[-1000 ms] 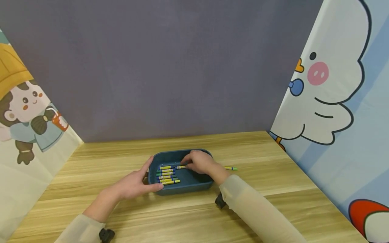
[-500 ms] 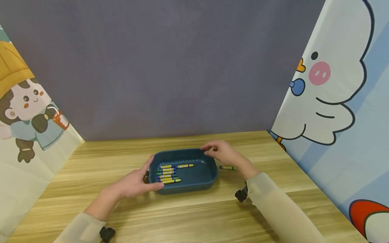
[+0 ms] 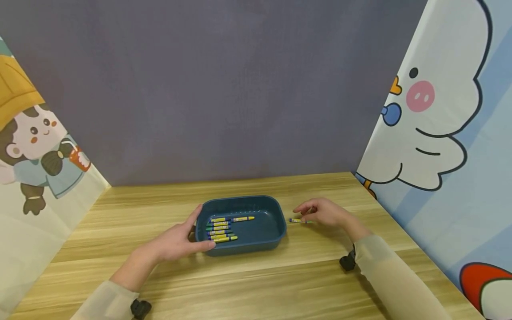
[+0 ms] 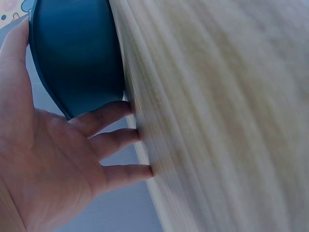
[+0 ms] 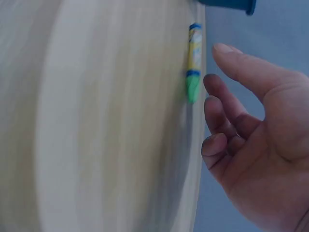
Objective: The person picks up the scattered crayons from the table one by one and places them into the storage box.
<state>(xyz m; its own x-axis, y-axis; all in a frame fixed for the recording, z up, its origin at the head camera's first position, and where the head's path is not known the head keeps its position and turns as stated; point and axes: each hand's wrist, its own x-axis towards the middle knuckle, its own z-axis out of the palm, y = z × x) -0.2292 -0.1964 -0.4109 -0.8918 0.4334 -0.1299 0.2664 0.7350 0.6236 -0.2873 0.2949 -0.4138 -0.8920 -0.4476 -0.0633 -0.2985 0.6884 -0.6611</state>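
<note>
A dark blue tray [image 3: 256, 246] rests on the table with several crayons [image 3: 219, 227] side by side at its left end. One more crayon [image 3: 242, 218], yellow-tipped, lies in it just right of that row. My left hand [image 3: 178, 242] spans the tray's left end, thumb at the front corner and index finger at the back corner. In the left wrist view, other fingers [image 4: 128, 171] stretch straight down to the table. To the right of the tray lies a green crayon [image 5: 194, 50]. My right hand [image 3: 326, 212] hovers right over it, fingers loosely bent and holding nothing.
The wood-grain table [image 3: 240, 289] meets a grey back panel [image 3: 232, 89]. Printed cartoon panels stand along both sides, a bird [image 3: 436, 111] on the right and a figure in a yellow hat [image 3: 36, 129] on the left.
My right hand has let go of the yellow-tipped crayon in the tray, lifted out over the rim and moved right to the green crayon. My left hand has stayed at the tray.
</note>
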